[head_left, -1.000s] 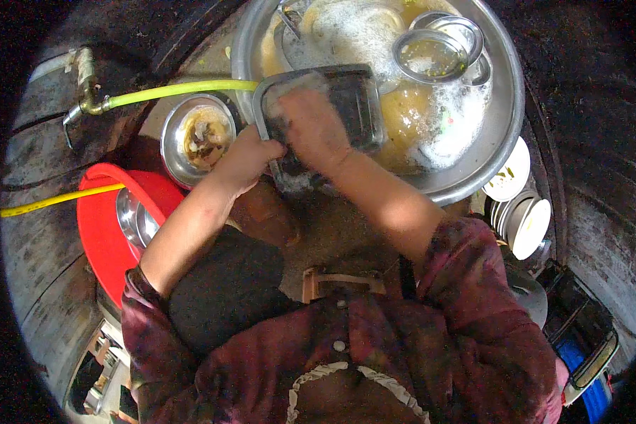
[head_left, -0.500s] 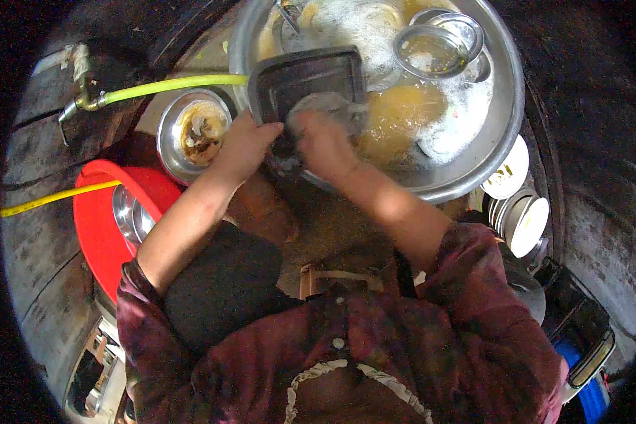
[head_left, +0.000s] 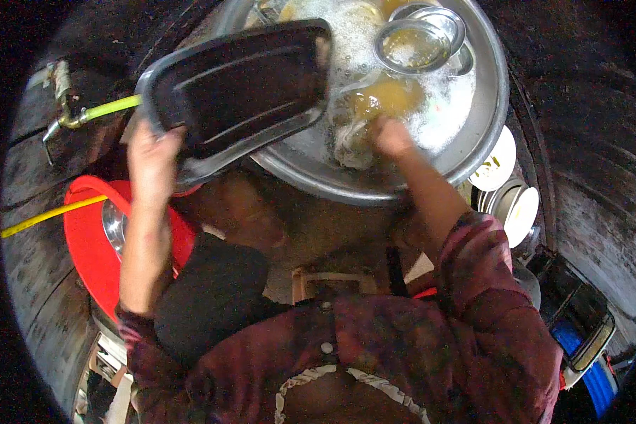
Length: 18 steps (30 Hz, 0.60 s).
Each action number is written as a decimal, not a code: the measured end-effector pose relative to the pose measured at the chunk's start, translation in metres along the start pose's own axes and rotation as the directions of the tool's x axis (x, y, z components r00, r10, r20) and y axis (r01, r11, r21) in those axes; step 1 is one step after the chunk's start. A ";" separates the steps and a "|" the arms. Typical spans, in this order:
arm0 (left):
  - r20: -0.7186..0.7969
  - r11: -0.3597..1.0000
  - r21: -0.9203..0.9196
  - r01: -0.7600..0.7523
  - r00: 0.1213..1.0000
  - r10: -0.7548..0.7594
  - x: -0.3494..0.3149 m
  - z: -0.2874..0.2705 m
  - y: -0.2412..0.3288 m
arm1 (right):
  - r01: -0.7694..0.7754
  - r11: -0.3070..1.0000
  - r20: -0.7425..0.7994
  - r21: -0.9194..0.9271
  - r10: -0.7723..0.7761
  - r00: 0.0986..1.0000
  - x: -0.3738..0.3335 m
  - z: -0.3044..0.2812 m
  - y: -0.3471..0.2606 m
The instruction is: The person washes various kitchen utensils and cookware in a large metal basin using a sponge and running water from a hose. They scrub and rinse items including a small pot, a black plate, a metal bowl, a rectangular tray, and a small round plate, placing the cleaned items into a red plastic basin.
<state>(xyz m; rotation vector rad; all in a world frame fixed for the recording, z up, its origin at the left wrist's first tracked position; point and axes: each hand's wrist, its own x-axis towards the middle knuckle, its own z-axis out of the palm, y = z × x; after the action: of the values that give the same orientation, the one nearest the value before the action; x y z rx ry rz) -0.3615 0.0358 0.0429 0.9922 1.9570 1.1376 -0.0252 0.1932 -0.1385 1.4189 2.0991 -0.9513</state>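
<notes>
My left hand point(head_left: 154, 159) grips the near-left corner of a black rectangular plastic tub point(head_left: 247, 85), which is tilted and hangs partly over the left rim of a large metal basin point(head_left: 500, 85). Inside that basin, my right hand point(head_left: 391, 138) is down at the cloudy, sudsy water, closed on a pale, wet washing cloth point(head_left: 353, 145). Its fingertips are partly hidden by the water and blur. Near the far right of the basin, several metal bowls point(head_left: 411, 48) sit in the foam.
A red tub point(head_left: 85, 247) holding metal bowls stands at my left, crossed by a yellow hose point(head_left: 49, 217). A green hose point(head_left: 113, 109) runs from a wall tap point(head_left: 67, 116). White plates and bowls point(head_left: 521, 215) are stacked right of the basin. A low stool point(head_left: 332, 283) is beneath me.
My left hand has swung the black tub left and toward me, and it now covers the metal bowl on the floor. My right hand has left the tub with the cloth and moved right into the water.
</notes>
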 end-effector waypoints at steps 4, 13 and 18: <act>-0.280 0.970 -0.228 0.087 0.948 -0.151 -0.044 -0.085 -0.005 | -0.213 0.920 -0.106 -0.328 0.188 0.976 -0.008 -0.010 0.050; -0.684 0.810 -0.564 0.162 0.458 -0.568 -0.334 -0.354 -0.196 | -0.167 0.833 0.092 -0.528 0.252 0.963 -0.003 -0.014 0.058; -0.601 0.620 -0.781 0.068 0.183 -0.778 -0.438 -0.366 -0.277 | 0.092 0.893 0.215 -0.441 0.005 0.977 0.012 -0.023 0.089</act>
<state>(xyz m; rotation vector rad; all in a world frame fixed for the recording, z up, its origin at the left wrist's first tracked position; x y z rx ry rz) -0.5232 -0.5772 0.0131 -0.9316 2.0816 1.9828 0.0534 0.2392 -0.1574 0.9914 2.0249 -0.5472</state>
